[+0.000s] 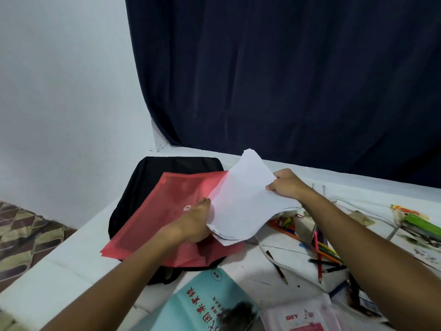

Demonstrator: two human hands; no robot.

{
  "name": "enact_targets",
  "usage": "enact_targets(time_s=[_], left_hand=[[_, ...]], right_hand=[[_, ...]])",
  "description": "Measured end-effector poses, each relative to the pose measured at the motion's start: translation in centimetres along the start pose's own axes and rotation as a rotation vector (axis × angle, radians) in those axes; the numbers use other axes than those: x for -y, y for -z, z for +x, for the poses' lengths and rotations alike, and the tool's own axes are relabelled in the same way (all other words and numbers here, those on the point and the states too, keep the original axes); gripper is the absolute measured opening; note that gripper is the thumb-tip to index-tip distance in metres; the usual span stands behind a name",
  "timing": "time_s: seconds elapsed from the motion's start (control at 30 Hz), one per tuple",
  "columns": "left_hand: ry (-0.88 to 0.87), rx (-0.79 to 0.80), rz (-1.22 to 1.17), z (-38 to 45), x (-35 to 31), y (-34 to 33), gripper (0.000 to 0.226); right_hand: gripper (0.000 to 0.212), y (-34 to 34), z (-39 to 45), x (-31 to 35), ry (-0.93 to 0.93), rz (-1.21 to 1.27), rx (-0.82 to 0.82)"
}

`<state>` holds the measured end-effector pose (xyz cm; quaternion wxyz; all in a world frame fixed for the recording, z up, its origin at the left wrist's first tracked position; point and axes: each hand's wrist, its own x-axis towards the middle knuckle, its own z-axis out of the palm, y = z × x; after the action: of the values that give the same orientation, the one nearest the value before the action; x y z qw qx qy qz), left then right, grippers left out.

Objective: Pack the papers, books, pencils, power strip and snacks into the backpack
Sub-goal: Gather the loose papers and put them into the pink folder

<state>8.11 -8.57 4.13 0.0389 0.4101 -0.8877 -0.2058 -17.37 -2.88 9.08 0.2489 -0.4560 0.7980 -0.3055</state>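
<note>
White papers [241, 201] curved upward, held over a red folder [167, 211] lying on the flat black backpack [143, 177]; coloured pencils [319, 254] lay scattered; teal book [202, 304] nearest.

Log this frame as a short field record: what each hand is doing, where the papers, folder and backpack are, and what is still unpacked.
left hand: holds the near edge of the papers, over the red folder
right hand: grips the far edge of the papers
papers: white stack, bent, lifted above the folder
red folder: lies on the black backpack
black backpack: flat on the white table, whether open cannot be told
unpacked: coloured pencils, teal book, pink booklet
</note>
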Motion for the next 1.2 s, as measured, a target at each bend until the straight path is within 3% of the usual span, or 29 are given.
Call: enact_targets(time_s=[0.17,0.3,0.4,0.47,0.6,0.7,0.83,1.0,1.1,1.2], left_hand=[[0.003,0.203,-0.188,-0.2,1.4,3.2,0.074],[0.024,0.23,-0.321,-0.3,2.8,4.3,0.076],[0.029,0.283,-0.391,-0.8,3.2,5.3,0.089],[0.039,0.285,-0.428,-0.9,3.5,5.5,0.086],[0.075,0.25,-0.304,-1.0,2.6,4.4,0.094],[0.093,0.22,-0.216,-0.6,0.5,2.9,0.078],[0.102,0.142,-0.193,0.0,-0.8,1.5,0.08],[0.107,0.068,-0.238,-0.3,-2.2,1.0,0.085],[0.079,0.023,-0.259,-0.6,-3.1,1.0,0.078],[0.05,0.009,-0.246,-1.0,-4.1,1.1,0.065]], right_hand=[[0.02,-2.9,-1.4,0.3,0.117,-0.13,-0.104],[0.024,-3.4,-2.9,1.1,0.194,-0.348,-0.145],[0.022,-3.0,-3.2,1.2,0.215,-0.424,-0.161],[0.017,-2.8,-3.1,1.0,0.198,-0.418,-0.154],[0.014,-3.7,-3.5,1.0,0.138,-0.159,-0.161],[0.014,-5.1,-4.1,1.3,0.159,0.033,-0.131],[0.026,-7.1,-5.0,1.6,0.253,-0.07,-0.021],[0.017,-8.1,-5.8,1.3,0.225,-0.437,-0.083],[0.022,-9.2,-5.2,0.6,0.186,-0.33,-0.044],[0.029,-10.0,-4.0,0.1,0.149,-0.017,-0.009]])
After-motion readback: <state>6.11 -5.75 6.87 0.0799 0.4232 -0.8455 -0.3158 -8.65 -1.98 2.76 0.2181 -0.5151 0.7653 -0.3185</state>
